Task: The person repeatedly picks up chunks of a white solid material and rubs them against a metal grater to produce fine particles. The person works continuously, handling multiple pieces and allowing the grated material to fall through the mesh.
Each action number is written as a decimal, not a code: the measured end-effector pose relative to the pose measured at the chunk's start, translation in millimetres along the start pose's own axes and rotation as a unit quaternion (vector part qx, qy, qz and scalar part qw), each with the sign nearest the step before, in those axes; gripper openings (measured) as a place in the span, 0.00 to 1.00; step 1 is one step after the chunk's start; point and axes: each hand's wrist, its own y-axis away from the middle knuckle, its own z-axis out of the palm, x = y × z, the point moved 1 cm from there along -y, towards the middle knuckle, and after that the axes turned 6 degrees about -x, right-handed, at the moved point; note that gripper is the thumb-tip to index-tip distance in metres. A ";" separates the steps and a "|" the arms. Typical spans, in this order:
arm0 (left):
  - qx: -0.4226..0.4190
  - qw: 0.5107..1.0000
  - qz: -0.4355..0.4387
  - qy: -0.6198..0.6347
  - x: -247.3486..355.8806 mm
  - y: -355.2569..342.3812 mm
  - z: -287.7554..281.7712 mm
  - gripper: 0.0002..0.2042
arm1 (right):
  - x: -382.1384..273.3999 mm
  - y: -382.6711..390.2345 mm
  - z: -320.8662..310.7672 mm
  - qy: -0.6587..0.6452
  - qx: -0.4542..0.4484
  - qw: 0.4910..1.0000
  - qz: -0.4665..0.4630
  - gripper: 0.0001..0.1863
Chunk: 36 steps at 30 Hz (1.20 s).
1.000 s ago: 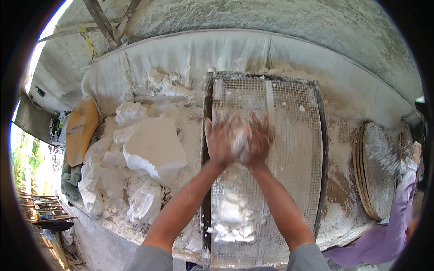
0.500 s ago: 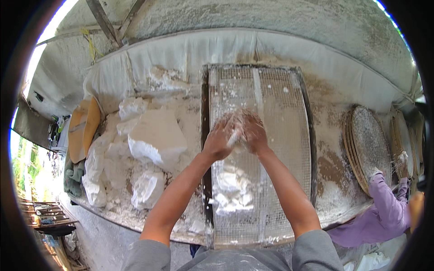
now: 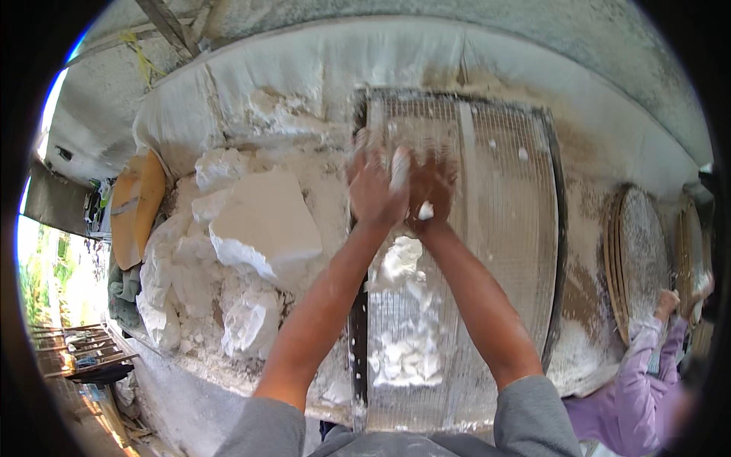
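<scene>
Over a framed wire-mesh screen [image 3: 510, 244], my left hand [image 3: 377, 183] and my right hand [image 3: 432, 186] lie side by side, palms down. Their fingers are stretched forward and apart, blurred at the tips. A white streak shows along my left thumb; whether it is powder, a wrap or a lump I cannot tell. One small white chunk [image 3: 426, 210] is at the base of my right hand. Between my forearms, broken white lumps [image 3: 407, 362] and crumbs rest on the mesh. What is under my palms is hidden.
Left of the screen, a large white block [image 3: 266, 221] sits among chunks and powder. Beyond it leans a tan curved board [image 3: 135, 209]. At right stand round trays [image 3: 643, 251], near a co-worker's purple sleeve [image 3: 636, 381]. A pale sheet [image 3: 304, 76] lines the back.
My hands, pressed together around white material before, have parted and flattened, reaching farther over the screen. More white lumps lie between my forearms. The view has shifted; the co-worker's hands have moved.
</scene>
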 end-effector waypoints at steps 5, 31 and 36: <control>-0.180 0.975 0.056 -0.121 11.4 -92.5 8.1 0.44 | 29.8 -72.3 3.2 -0.267 -0.293 0.915 0.072 0.22; 0.016 0.988 0.066 -0.140 9.0 12.2 31.0 0.33 | 21.1 1.1 8.5 0.073 -0.053 0.990 0.104 0.43; -0.137 0.980 0.044 -0.138 20.2 -83.7 34.5 0.39 | 54.6 -69.4 1.7 -0.023 -0.242 0.970 0.011 0.39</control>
